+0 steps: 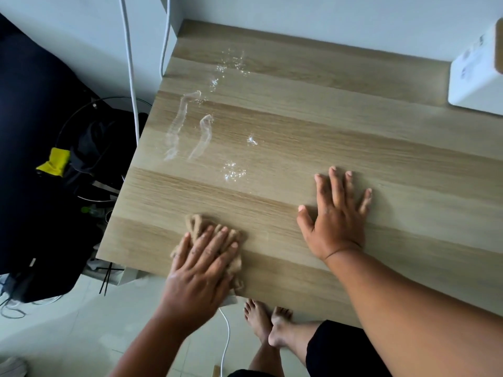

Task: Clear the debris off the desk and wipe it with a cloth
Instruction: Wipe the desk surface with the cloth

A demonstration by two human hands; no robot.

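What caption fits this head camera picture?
Left hand presses a tan cloth on the wet wooden desk; right hand rests flat.

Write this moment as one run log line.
step: wiping | left hand: presses cloth on desk | right hand: flat on desk | wet streaks: remain

L hand (201,257) pressing tan cloth (196,223) on wood desk (326,126), R hand (336,213) flat, wet streaks (187,126) nr far-left edge

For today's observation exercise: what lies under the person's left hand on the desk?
A crumpled tan cloth lies under the left hand, pressed onto the wooden desk. The cloth's middle and the desk beneath it are covered.
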